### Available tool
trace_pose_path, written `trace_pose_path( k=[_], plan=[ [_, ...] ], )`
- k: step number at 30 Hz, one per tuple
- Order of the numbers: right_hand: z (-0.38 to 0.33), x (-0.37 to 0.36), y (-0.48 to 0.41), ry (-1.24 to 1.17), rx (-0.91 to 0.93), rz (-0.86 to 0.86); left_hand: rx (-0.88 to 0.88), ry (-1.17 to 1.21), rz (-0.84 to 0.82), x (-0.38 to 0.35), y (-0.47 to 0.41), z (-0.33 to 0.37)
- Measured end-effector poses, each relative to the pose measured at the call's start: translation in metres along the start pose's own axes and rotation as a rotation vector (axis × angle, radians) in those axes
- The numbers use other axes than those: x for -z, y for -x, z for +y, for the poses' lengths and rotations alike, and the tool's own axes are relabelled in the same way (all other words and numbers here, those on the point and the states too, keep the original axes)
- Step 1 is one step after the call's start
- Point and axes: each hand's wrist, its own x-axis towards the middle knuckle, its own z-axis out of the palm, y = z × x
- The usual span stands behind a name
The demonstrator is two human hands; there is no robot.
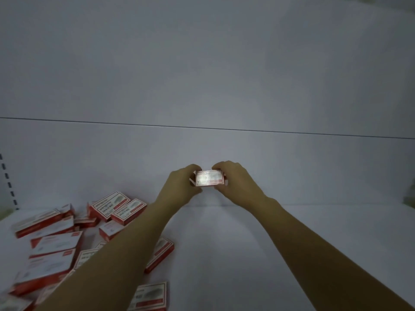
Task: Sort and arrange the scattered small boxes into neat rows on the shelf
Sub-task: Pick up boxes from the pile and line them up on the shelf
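A small red-and-white box (209,178) is held up in front of the shelf's back wall, its white face toward me. My left hand (179,187) grips its left end and my right hand (233,182) grips its right end, fingers curled round the edges. Another box seems to sit behind it at the left end, only a red corner showing. Several more red-and-white boxes (54,243) lie scattered in a loose heap on the white shelf (247,254) at the left, some under my left forearm.
The shelf's white back wall (202,86) has a thin horizontal seam across it. A slotted upright strip (9,182) runs down the far left edge. One box (150,296) lies near the bottom edge, between my forearms.
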Motion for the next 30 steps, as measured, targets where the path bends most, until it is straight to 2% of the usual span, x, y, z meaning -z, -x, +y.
trace_pose_path(
  k=[5,10,16,18,20,23,26,28,30],
  plan=[
    [0.012,-0.016,0.012,-0.102,0.043,0.072,0.0,0.154,0.152,-0.012,0.009,-0.006],
    [0.019,-0.027,0.019,-0.173,0.054,0.127,0.006,0.212,0.253,-0.023,0.017,-0.011],
    [0.024,-0.026,0.015,-0.241,0.038,0.114,0.01,0.278,0.231,-0.017,0.014,-0.01],
    [0.026,-0.021,0.013,-0.341,-0.01,0.098,0.033,0.294,0.199,-0.013,0.011,-0.008],
    [0.025,-0.014,0.011,-0.508,-0.136,0.048,0.067,0.361,0.141,-0.009,0.01,-0.007],
    [0.029,-0.008,0.01,-0.83,-0.275,-0.096,0.156,0.687,0.073,-0.003,0.012,-0.008],
    [0.033,-0.009,0.01,-1.117,-0.36,-0.143,0.273,0.924,0.064,-0.001,0.015,-0.009],
    [0.031,-0.014,0.009,-1.263,-0.419,-0.166,0.344,0.929,0.048,-0.002,0.015,-0.01],
    [0.029,-0.021,0.007,-1.286,-0.476,-0.192,0.417,0.881,0.037,-0.005,0.013,-0.011]
  ],
)
